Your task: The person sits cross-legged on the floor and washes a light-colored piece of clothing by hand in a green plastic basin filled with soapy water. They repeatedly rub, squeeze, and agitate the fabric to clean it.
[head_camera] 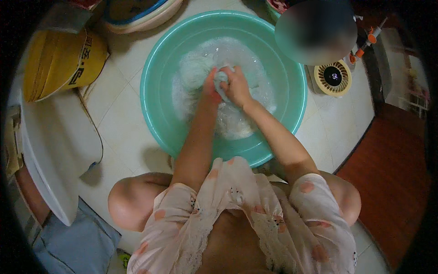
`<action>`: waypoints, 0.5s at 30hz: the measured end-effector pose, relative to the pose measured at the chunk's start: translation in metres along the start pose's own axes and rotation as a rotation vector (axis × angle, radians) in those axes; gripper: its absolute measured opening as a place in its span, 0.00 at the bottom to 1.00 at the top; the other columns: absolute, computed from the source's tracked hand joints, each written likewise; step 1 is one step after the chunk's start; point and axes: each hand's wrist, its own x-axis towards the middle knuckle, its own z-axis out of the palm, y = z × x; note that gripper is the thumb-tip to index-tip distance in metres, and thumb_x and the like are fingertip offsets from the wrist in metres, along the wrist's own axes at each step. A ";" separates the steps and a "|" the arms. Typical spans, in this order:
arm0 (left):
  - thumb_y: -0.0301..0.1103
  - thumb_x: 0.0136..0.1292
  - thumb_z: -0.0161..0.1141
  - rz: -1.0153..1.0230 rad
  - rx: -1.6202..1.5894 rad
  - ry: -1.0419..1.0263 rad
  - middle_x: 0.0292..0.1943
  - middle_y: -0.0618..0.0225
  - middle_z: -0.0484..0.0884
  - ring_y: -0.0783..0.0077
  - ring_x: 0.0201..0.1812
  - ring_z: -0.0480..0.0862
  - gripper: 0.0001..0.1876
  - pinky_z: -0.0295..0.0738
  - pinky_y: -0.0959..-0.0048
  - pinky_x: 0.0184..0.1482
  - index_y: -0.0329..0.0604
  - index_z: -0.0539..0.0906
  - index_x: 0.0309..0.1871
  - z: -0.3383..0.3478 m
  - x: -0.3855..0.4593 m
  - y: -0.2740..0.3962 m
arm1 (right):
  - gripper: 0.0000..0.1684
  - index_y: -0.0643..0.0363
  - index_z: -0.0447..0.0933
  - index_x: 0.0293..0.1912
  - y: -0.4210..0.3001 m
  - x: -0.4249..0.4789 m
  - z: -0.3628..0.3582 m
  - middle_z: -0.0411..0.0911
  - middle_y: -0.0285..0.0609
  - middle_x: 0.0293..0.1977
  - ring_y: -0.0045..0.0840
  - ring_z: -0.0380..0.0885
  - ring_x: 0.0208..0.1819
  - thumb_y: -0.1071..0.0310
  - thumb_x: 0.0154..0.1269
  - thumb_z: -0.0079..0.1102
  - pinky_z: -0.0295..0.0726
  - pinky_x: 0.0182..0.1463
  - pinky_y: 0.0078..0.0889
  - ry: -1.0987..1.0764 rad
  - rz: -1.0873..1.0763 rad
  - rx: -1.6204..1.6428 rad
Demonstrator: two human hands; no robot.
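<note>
In front of me a large green plastic basin [164, 133] holds sudsy water and pale wet cloth [196, 70]. My left hand [211, 87] and my right hand [236, 85] are close together over the middle of the basin. Between them they grip a bunched part of pale cloth [221, 84]. More of the cloth lies in the foam to the left of my hands and below them. Parts of my left fingers are hidden behind the cloth and my wrist.
A yellow bucket [65, 65] bearing writing sits at the left, above a white curved fixture [51, 154]. Stacked basins [147, 22] stand at the upper left. A small round fan [333, 78] with a lit display is right of the basin. A blurred patch covers the upper right.
</note>
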 end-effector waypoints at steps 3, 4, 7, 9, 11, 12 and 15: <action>0.47 0.61 0.48 0.476 0.257 -0.066 0.50 0.65 0.72 0.65 0.51 0.71 0.23 0.65 0.63 0.53 0.46 0.68 0.56 -0.017 0.010 -0.028 | 0.27 0.54 0.69 0.50 -0.058 0.007 -0.037 0.72 0.49 0.40 0.43 0.72 0.43 0.61 0.46 0.60 0.70 0.47 0.40 -0.131 -0.018 0.131; 0.47 0.61 0.48 0.627 0.353 -0.097 0.50 0.65 0.72 0.66 0.50 0.71 0.23 0.65 0.64 0.53 0.46 0.68 0.56 -0.019 0.011 -0.034 | 0.26 0.53 0.70 0.49 -0.048 0.025 -0.043 0.73 0.49 0.39 0.43 0.72 0.42 0.60 0.47 0.60 0.71 0.46 0.40 -0.064 0.064 0.088; 0.44 0.62 0.46 0.424 0.099 -0.050 0.51 0.64 0.72 0.67 0.54 0.70 0.24 0.66 0.65 0.54 0.44 0.63 0.59 -0.016 0.029 -0.025 | 0.23 0.52 0.71 0.46 -0.047 0.037 -0.044 0.75 0.50 0.38 0.44 0.73 0.42 0.58 0.48 0.58 0.72 0.45 0.41 0.131 0.193 -0.001; 0.43 0.62 0.46 0.251 -0.102 -0.003 0.51 0.63 0.72 0.67 0.55 0.70 0.24 0.66 0.66 0.55 0.43 0.62 0.60 -0.015 0.039 -0.023 | 0.23 0.53 0.71 0.45 -0.050 0.029 -0.033 0.75 0.50 0.36 0.43 0.74 0.39 0.57 0.48 0.57 0.72 0.41 0.42 0.141 0.130 -0.034; 0.44 0.61 0.46 0.246 -0.143 0.014 0.51 0.65 0.72 0.66 0.54 0.70 0.24 0.65 0.66 0.54 0.44 0.65 0.58 -0.014 0.033 -0.035 | 0.26 0.55 0.70 0.47 -0.058 -0.002 -0.012 0.75 0.50 0.33 0.42 0.75 0.34 0.57 0.47 0.58 0.73 0.34 0.44 0.039 -0.024 -0.056; 0.45 0.61 0.47 0.237 -0.157 0.025 0.51 0.65 0.72 0.65 0.53 0.70 0.23 0.65 0.67 0.54 0.44 0.66 0.57 -0.014 0.024 -0.039 | 0.26 0.54 0.70 0.48 -0.053 0.000 -0.018 0.75 0.50 0.35 0.42 0.74 0.37 0.56 0.47 0.58 0.72 0.38 0.43 -0.052 0.069 -0.083; 0.46 0.60 0.48 0.275 -0.073 -0.041 0.51 0.66 0.72 0.63 0.52 0.70 0.23 0.64 0.66 0.54 0.44 0.69 0.56 0.002 0.007 -0.030 | 0.28 0.52 0.69 0.50 -0.008 0.052 -0.050 0.73 0.49 0.40 0.43 0.73 0.42 0.56 0.47 0.59 0.71 0.43 0.42 -0.104 0.129 -0.195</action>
